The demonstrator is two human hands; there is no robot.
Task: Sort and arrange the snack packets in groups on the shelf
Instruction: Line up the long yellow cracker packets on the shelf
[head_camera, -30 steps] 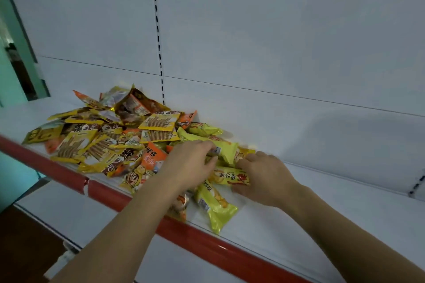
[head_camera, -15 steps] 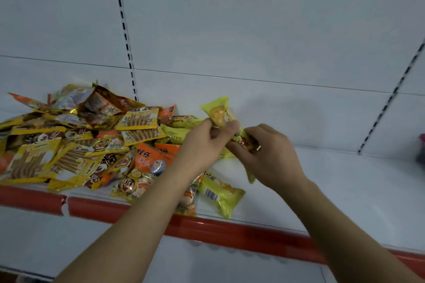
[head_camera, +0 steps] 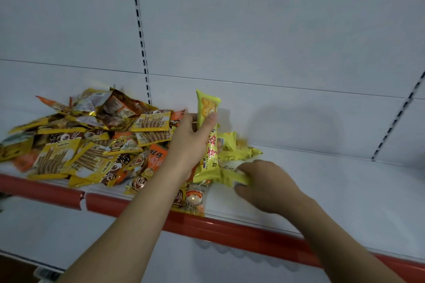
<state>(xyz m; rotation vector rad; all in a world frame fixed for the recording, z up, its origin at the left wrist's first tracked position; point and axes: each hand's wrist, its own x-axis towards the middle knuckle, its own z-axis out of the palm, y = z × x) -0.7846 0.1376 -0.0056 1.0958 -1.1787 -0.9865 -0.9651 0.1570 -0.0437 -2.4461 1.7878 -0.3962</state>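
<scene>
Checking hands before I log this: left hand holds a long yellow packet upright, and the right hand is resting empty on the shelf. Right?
Not quite. In the head view the left hand does hold the long yellow packet upright, but the right hand grips another yellow packet lying on the shelf.

The left hand (head_camera: pixel 193 145) now alone holds the yellow packet (head_camera: pixel 208 135) upright, while the right hand (head_camera: pixel 262 181) moved down toward 5 o'clock and grips another yellow packet (head_camera: pixel 232 177).

A heap of snack packets (head_camera: pixel 92 145) lies on the shelf (head_camera: pixel 345 186), toward its left. Two hands reach in at the heap's right edge.
</scene>
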